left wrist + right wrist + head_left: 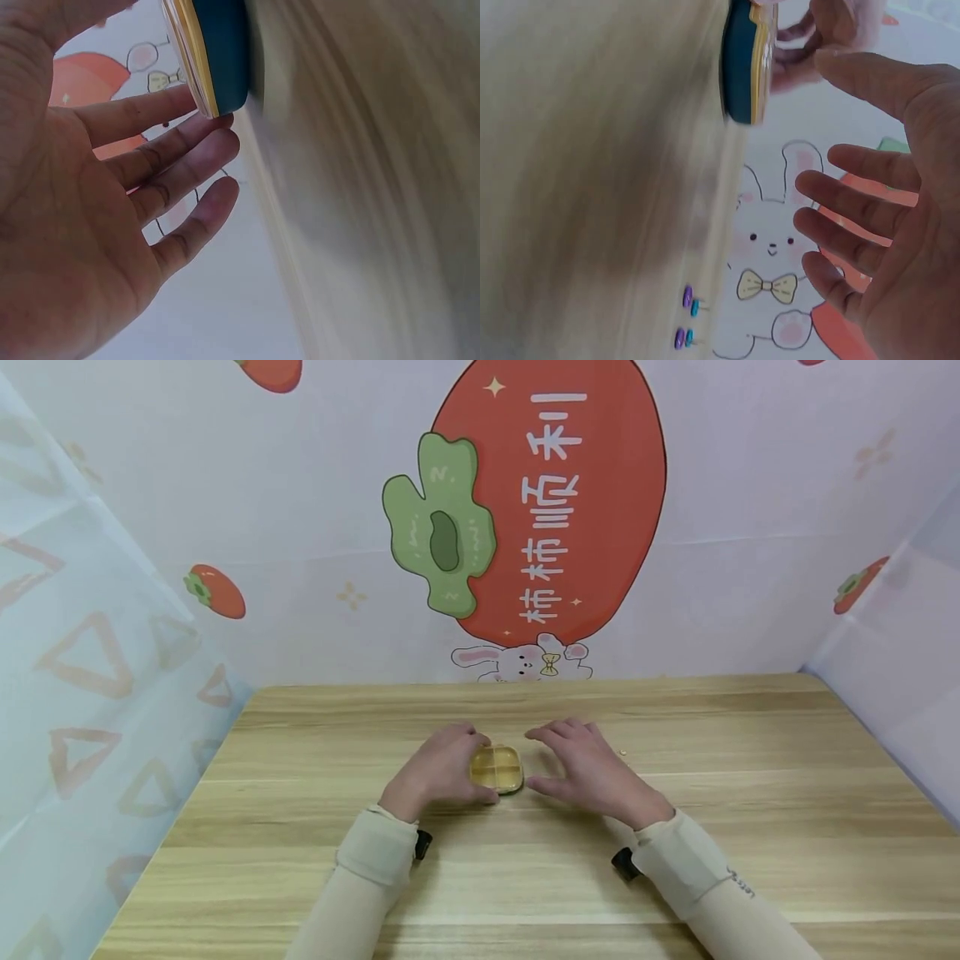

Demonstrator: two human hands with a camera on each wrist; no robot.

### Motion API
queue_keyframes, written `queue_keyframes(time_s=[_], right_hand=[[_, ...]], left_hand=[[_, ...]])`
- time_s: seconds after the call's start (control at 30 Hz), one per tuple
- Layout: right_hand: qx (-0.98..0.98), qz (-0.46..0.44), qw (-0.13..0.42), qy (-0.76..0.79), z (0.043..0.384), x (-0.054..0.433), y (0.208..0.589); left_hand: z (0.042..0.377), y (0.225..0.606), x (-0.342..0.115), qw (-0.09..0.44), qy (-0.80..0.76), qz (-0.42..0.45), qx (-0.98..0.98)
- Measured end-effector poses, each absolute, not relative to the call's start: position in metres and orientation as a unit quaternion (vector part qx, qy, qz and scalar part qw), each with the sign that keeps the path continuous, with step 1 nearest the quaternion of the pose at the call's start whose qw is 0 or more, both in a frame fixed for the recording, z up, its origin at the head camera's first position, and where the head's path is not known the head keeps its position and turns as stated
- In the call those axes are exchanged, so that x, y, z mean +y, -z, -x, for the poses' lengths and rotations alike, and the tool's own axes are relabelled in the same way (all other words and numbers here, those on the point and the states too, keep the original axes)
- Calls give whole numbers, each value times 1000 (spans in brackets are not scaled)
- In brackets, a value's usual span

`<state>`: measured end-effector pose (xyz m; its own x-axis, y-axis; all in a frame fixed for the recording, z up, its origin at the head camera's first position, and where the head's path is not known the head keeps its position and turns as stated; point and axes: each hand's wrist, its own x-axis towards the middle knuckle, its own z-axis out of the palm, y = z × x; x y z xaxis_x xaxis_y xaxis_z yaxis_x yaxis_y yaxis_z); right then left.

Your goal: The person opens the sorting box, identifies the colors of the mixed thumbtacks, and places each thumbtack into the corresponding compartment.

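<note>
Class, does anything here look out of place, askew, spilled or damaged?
The big red fruit on the backdrop lies sideways: in the head view, its green leaves point left, not up. The divided box in the left hand shows no visible damage.

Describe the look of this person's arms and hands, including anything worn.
The left sleeve and right sleeve are cream-coloured and reach the wrists, with broad cuffs. Small dark lettering marks the right one. A small black piece juts out beside each cuff. The left hand and right hand are bare, without gloves.
</note>
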<state>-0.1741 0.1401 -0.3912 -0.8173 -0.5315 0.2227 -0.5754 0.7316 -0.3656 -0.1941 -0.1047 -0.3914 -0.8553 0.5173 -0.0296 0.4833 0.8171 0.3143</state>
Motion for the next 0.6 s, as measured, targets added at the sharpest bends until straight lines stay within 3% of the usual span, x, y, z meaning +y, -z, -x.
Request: queue_keyframes(time_s=[0.43,0.6], right_hand=[[-930,-306,-19,-202,167,131,395],[-931,-312,-23,-190,166,131,394]], left_hand=[[185,390,-90,76,-142,-300,940],[184,389,-89,83,-152,-321,931]])
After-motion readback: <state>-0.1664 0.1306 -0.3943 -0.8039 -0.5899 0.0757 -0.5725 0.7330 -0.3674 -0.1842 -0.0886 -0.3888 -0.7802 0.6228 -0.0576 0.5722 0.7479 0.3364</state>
